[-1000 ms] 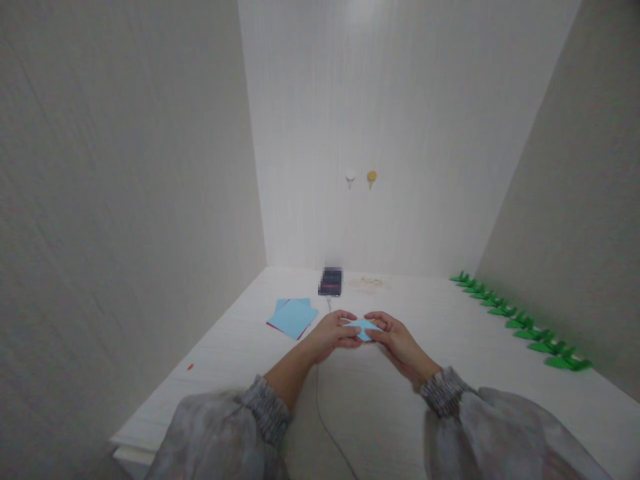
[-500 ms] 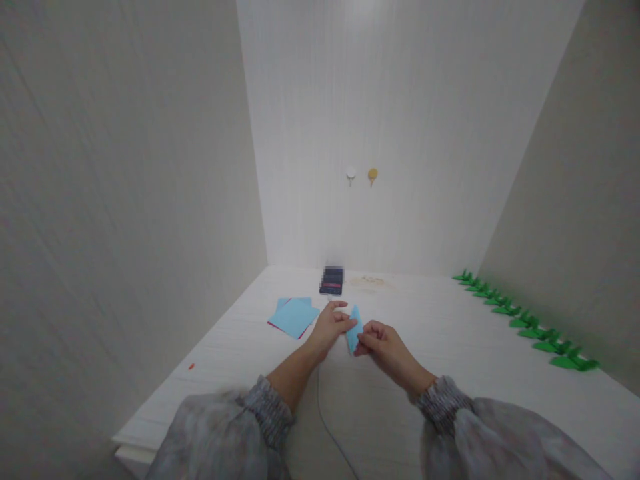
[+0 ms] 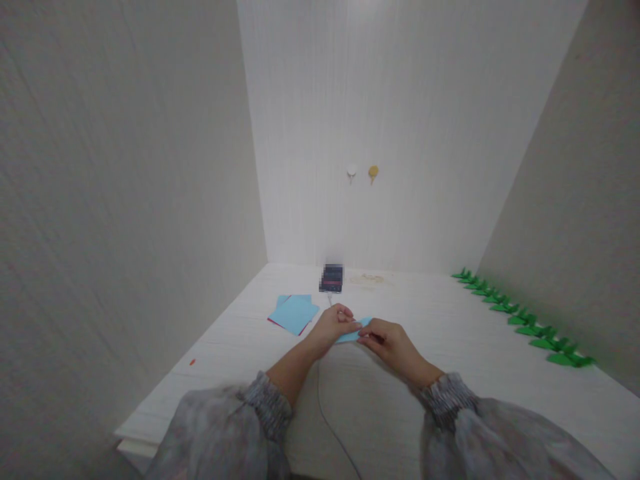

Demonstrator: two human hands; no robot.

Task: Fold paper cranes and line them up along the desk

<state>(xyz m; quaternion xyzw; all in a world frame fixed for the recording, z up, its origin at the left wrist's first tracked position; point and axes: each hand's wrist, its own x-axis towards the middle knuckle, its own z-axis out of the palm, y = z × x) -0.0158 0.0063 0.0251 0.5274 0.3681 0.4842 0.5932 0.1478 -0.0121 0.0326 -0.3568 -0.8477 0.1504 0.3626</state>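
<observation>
A folded piece of light blue paper (image 3: 349,337) lies between my hands, just above or on the white table. My left hand (image 3: 334,329) pinches it from the left, thumb on top. From the right, my right hand (image 3: 389,341) grips its edge between thumb and curled fingers. Fingers cover much of the paper, so its full folded shape is hidden. To the left of my left hand sits a small stack of square paper sheets (image 3: 294,315), light blue on top with a red edge showing beneath.
A phone (image 3: 332,279) leans near the back wall, its cable (image 3: 323,407) running toward me. Several green folded paper figures (image 3: 525,323) line the right side. An orange scrap (image 3: 193,362) lies at left. Two hooks, white (image 3: 351,173) and yellow (image 3: 373,172), are on the wall.
The blue paper has turned from nearly upright to lying more sideways between my hands. My left fingers have curled in closer, and my right hand has shifted slightly to the right.
</observation>
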